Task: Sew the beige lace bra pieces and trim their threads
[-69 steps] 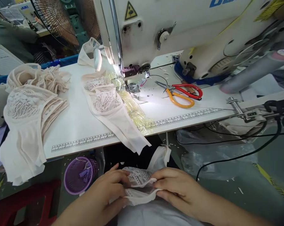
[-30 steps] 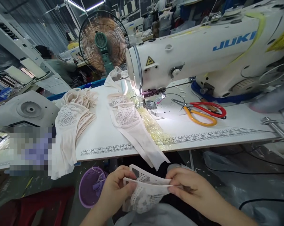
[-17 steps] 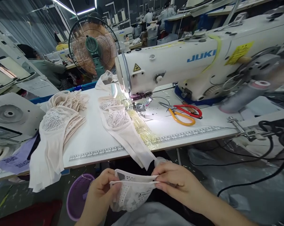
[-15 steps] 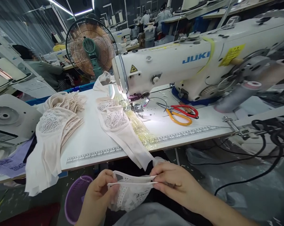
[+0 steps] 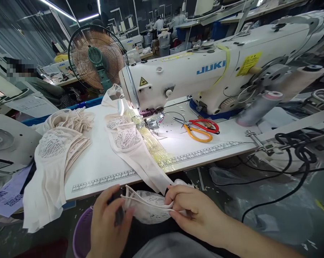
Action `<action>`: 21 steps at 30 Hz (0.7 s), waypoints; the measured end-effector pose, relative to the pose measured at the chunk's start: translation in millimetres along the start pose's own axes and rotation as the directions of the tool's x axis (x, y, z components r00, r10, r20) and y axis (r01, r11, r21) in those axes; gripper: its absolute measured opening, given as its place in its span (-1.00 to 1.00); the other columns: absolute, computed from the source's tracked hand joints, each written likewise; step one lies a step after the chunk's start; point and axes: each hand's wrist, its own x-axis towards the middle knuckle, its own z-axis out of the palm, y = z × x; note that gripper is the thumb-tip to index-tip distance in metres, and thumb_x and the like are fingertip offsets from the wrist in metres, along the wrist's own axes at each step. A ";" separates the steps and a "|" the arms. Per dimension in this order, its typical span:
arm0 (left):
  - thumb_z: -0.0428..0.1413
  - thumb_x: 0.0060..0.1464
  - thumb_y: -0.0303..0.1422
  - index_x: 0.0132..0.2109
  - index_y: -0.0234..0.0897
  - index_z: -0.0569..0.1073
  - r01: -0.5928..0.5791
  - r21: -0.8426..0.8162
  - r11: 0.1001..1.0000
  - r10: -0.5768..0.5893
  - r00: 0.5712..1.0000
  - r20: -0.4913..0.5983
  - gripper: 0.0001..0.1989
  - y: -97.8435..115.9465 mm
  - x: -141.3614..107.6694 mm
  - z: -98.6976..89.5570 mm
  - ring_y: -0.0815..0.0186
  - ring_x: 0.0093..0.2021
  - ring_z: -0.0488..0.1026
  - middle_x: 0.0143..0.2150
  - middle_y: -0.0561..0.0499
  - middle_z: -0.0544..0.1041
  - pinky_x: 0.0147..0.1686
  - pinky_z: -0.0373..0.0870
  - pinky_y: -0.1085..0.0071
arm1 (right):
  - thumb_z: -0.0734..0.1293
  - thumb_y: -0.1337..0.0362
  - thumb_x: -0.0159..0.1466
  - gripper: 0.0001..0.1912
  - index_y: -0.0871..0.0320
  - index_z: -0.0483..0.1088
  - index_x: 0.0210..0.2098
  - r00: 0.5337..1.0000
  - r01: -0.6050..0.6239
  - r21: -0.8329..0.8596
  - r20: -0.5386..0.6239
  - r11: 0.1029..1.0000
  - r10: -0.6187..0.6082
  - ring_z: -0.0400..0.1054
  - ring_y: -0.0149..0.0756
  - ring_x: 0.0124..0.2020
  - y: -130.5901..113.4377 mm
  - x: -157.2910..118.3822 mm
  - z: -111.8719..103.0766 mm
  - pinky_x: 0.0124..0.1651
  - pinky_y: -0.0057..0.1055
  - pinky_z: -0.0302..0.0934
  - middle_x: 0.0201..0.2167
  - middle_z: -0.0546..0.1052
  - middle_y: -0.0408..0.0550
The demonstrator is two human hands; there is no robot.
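Note:
In front of my lap hangs a white lace bra piece (image 5: 148, 211) with two narrow bound edges. My right hand (image 5: 196, 216) pinches those edges at the piece's right end. Its left end is loose beside my left hand (image 5: 110, 220), whose fingers are apart, slightly blurred and hold nothing. Just above, a pale bra with lace cups (image 5: 127, 138) lies on the sewing table (image 5: 100, 161), its band hanging over the front edge towards my right hand. The upper part of that bra rests by the needle area of the sewing machine (image 5: 178, 75).
Scissors (image 5: 196, 129) with red and orange handles lie right of the needle. A stack of bra pieces (image 5: 53, 147) drapes over the table's left front. A purple basket (image 5: 81, 229) stands below. Thread cones (image 5: 258, 109), cables and a fan (image 5: 97, 57) surround the machine. Co-workers sit behind.
My left hand has let go of the lace piece's left end and opened, moving slightly left. My right hand still pinches the other end. The camera view has shifted a little.

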 end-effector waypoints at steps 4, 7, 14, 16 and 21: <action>0.08 0.08 -0.52 -0.15 -0.28 0.37 -0.270 -0.090 0.959 0.281 0.945 0.166 -0.84 26.4 15.1 6.4 0.18 -0.02 0.44 -0.18 -0.07 0.55 0.12 0.27 0.07 | 0.24 0.50 0.10 -0.83 0.14 0.29 -0.55 1.000 0.009 0.004 0.006 1.000 -0.009 0.43 -0.38 -0.29 -1.8 -0.1 2.0 -0.15 -0.45 0.33 -0.34 0.51 -0.04; 0.01 0.14 -0.52 -0.16 -0.28 0.38 -0.215 -0.158 0.964 0.250 0.934 0.256 -0.87 35.3 23.1 15.5 0.26 -0.14 0.49 -0.30 -0.01 0.57 0.14 0.24 0.07 | 0.24 0.50 0.11 -0.83 0.13 0.30 -0.53 1.000 -0.018 -0.006 0.021 1.000 0.018 0.43 -0.36 -0.23 -0.9 -2.3 2.9 -0.16 -0.48 0.31 -0.30 0.51 -0.05; 0.00 0.12 -0.55 -0.16 -0.29 0.38 -0.111 -0.304 0.946 0.219 0.911 0.349 -0.85 30.3 23.4 24.8 0.31 -0.29 0.47 -0.34 -0.02 0.52 0.04 0.33 0.05 | 0.25 0.45 0.14 -0.85 0.14 0.32 -0.53 0.998 -0.063 0.013 0.006 0.998 0.063 0.44 -0.34 -0.23 -2.0 -2.4 1.6 -0.18 -0.46 0.31 -0.31 0.53 -0.03; 0.00 0.13 -0.55 -0.17 -0.29 0.38 -0.079 -0.327 0.942 0.204 0.907 0.369 -0.85 30.4 22.6 24.4 0.32 -0.31 0.46 -0.35 -0.01 0.50 0.04 0.33 0.06 | 0.25 0.45 0.13 -0.85 0.14 0.32 -0.54 0.998 -0.061 0.021 0.004 0.998 0.061 0.44 -0.35 -0.27 -3.6 -1.1 0.7 -0.21 -0.48 0.30 -0.32 0.53 -0.03; -0.01 0.11 -0.57 -0.21 -0.29 0.36 -0.014 -0.393 0.919 0.181 0.903 0.391 -0.86 31.1 22.6 22.8 0.34 -0.32 0.44 -0.36 0.00 0.46 0.04 0.32 0.10 | 0.24 0.45 0.14 -0.83 0.14 0.29 -0.55 0.995 -0.085 0.028 0.058 0.996 0.084 0.41 -0.37 -0.29 -6.2 -0.8 -1.3 -0.24 -0.48 0.27 -0.32 0.52 -0.04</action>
